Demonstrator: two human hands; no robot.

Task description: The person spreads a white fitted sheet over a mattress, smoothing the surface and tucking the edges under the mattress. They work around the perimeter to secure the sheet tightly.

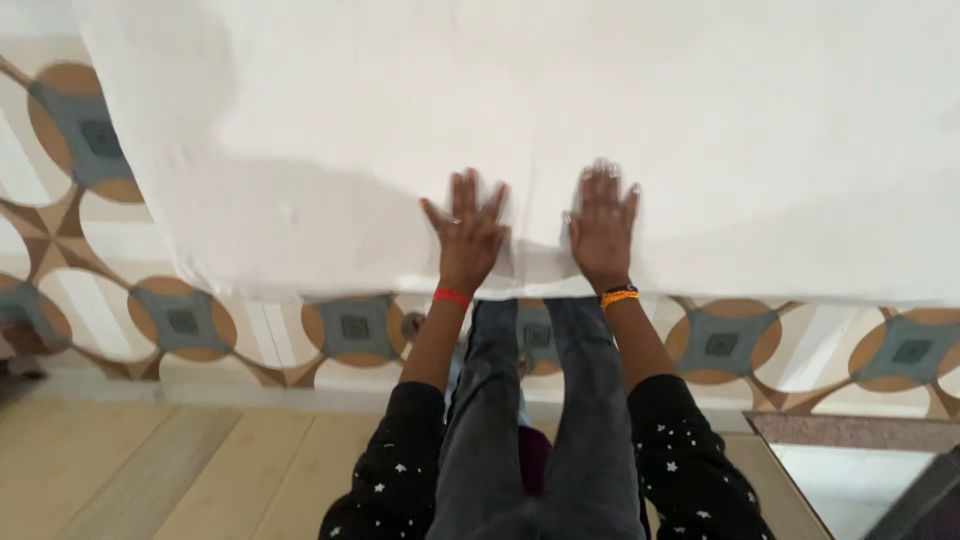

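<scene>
Setting: bed base covered in a patterned fabric of tan circles with grey squares (180, 320), standing on a pale wood-look plank floor (150, 470); the view looks straight down the person's own dark grey trousers (540, 420).

Bedding: large plain white cloth sheet (560, 110) lies across the top of the bed and fills the upper part of the view; its near edge hangs just over the patterned side.

Left hand (468, 238): open, fingers spread, palm pressed flat on the sheet close to the near edge; thin red band (452, 296) at the wrist.

Right hand (603, 230): also open and flat on the sheet, just beside the left; orange and dark bands (620, 294) at the wrist. Fingertips are blurred, possibly from motion, so I cannot tell exactly how they are placed.

Sleeves: black with small white stars (690, 470), pushed back from the wrists.

Between the hands: a faint crease or fold line in the sheet; too soft to say which.

Risk: both palms sit near the overhanging edge. Judging from this, uneven pressure could drag the sheet sideways and bunch it, and a push toward the edge could slide the loose cloth off the bed. Leaning far forward with weight on a slipping sheet could also cost the person their balance.
</scene>
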